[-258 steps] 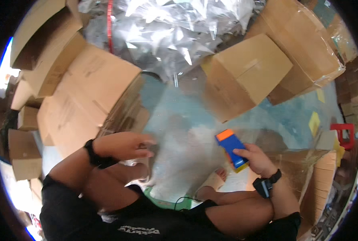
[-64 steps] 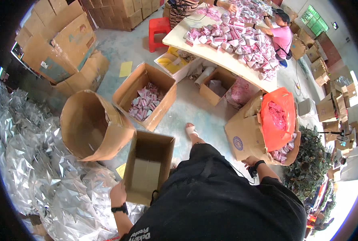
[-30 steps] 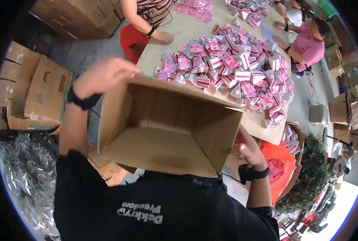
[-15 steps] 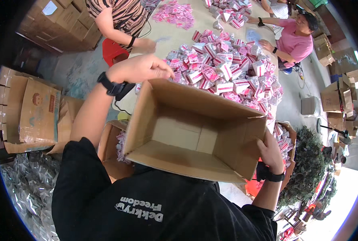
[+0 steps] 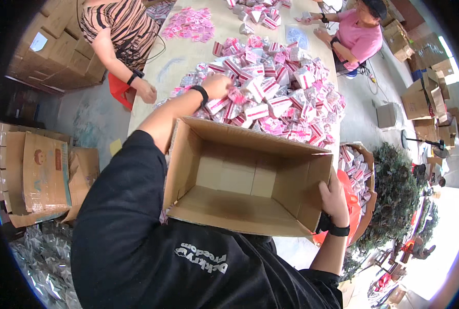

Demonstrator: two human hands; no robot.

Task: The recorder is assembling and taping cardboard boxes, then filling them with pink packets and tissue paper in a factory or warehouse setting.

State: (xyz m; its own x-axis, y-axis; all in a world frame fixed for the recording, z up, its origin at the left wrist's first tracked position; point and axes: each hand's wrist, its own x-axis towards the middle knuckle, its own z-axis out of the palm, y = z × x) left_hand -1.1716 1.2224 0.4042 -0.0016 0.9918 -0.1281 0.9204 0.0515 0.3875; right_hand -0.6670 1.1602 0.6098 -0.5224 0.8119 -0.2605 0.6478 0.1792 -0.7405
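Note:
An open cardboard box (image 5: pixel 229 208) with bare inner walls is held tilted in front of my chest. My right hand (image 5: pixel 335 198) grips its right wall, with the thumb inside and the fingers outside. Past the box's far edge, my left hand (image 5: pixel 218 86) reaches onto a heap of small clear packets with pink-and-white labels (image 5: pixel 278 105). Its fingers bend down among the packets, beside a pink one (image 5: pixel 236 95). The fingertips are partly hidden, so whether they grasp a packet is unclear.
The heap spreads over a pale table (image 5: pixel 157 77). A person in a striped top (image 5: pixel 126 26) stands at the left, another in pink (image 5: pixel 361 38) at the right. Pink cards (image 5: pixel 190 24) lie farther back. A carton of packets (image 5: pixel 366 175) stands right of my box.
My left hand has left the air above the box's far left corner and moved forward and right onto the heap. My right hand still grips the box. The striped-top person's hand has drawn back.

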